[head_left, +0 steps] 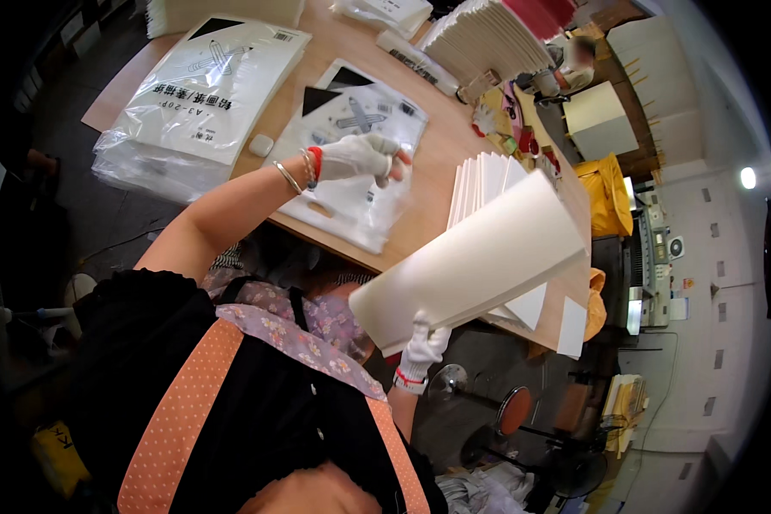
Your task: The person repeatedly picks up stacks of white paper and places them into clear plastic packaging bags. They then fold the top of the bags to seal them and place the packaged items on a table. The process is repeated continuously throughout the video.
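Note:
My right hand, in a white glove with a red band at the wrist, grips a sheaf of cream-white paper by its lower edge. The sheaf is tilted and slightly bowed over the table's edge. My left hand, gloved with bare fingertips, is above a flat pile of clear printed plastic bags. Its fingers are curled together; whether they pinch a bag's film cannot be made out. Behind the held sheaf, more white sheets lie fanned in a stack on the table.
A tall pile of packed paper bags stands at the table's left, beside a small white object. Large paper stacks rise at the back. A person is farther off. A round orange stool stands below the table.

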